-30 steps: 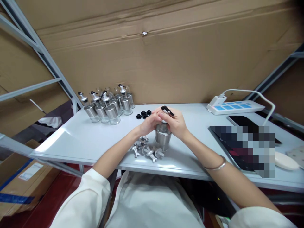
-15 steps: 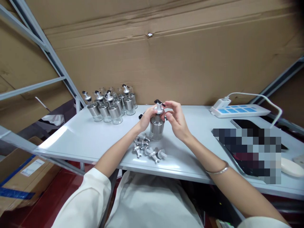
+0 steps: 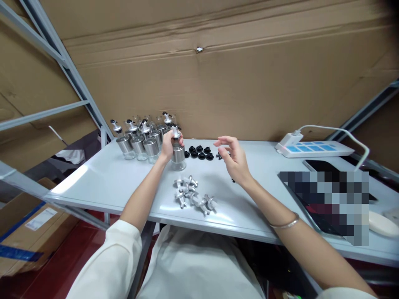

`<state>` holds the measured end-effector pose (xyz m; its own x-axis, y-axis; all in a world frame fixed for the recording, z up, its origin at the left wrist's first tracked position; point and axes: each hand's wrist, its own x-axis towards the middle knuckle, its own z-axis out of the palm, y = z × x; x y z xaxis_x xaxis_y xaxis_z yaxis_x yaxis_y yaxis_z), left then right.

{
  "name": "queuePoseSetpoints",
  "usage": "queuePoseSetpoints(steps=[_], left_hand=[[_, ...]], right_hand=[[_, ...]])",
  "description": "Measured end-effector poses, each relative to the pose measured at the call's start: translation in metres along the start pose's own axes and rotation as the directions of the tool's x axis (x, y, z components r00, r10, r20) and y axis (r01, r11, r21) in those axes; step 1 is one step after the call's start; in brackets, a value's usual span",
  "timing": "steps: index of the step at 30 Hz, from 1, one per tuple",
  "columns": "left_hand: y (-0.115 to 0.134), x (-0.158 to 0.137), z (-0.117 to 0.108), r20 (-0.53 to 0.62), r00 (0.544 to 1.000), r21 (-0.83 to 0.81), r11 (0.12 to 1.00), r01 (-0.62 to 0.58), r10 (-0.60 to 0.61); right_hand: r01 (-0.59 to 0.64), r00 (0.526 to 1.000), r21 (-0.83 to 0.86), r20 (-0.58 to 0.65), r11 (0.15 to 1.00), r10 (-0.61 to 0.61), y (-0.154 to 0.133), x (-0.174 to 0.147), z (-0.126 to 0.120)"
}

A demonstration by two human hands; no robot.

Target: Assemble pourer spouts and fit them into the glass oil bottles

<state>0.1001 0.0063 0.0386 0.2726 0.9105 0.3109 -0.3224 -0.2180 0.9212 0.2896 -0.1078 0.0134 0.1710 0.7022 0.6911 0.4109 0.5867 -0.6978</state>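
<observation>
My left hand (image 3: 168,145) is wrapped round the neck of an oil bottle (image 3: 178,154), glass with a steel sleeve and a black-tipped pour spout. It is upright, just right of the grouped oil bottles (image 3: 151,146), some fitted with spouts. My right hand (image 3: 234,160) hovers over the table, fingers apart and holding nothing. Between the hands lie several black stoppers (image 3: 201,155). Small black pieces (image 3: 219,156) are partly hidden behind my right hand. Closer to me is a loose pile of silver spouts (image 3: 193,195).
A power strip (image 3: 314,148) with a plugged-in white charger and cable lies at the back right. In front of it are a dark phone (image 3: 324,166) and a blurred-out device. Cardboard (image 3: 199,91) walls the back; a metal frame (image 3: 77,87) stands left.
My left hand has carried the oil bottle leftward, toward the grouped bottles. My right hand has come away from its spout. The black stoppers are now uncovered.
</observation>
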Motion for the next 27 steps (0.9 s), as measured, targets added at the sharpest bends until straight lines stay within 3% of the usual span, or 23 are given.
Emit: queuePoseSetpoints(steps=[5,10,15,18,27], left_hand=[[-0.003,0.013,-0.023,-0.148,0.980,0.123,0.986,-0.115,0.133],[-0.010,0.019,-0.034,-0.260,0.925,0.266,0.941,-0.208,0.278],[-0.020,0.021,-0.036,-0.203,0.816,0.587,0.734,-0.341,0.541],[-0.023,0.026,-0.038,-0.204,0.795,0.647,0.688,-0.329,0.572],[-0.028,0.032,-0.046,-0.203,0.794,0.666,0.675,-0.318,0.573]], right_hand=[[-0.002,1.000,0.023,-0.011,1.000,0.002,-0.002,0.000,-0.002],[-0.012,1.000,0.043,0.000,0.999,0.012,-0.003,0.000,-0.002],[-0.065,0.998,0.090,-0.017,0.994,0.066,0.001,0.001,-0.001],[-0.067,0.997,0.096,-0.025,0.993,0.070,0.002,0.001,-0.001],[-0.070,0.998,0.088,0.000,0.994,0.070,-0.001,0.000,0.000]])
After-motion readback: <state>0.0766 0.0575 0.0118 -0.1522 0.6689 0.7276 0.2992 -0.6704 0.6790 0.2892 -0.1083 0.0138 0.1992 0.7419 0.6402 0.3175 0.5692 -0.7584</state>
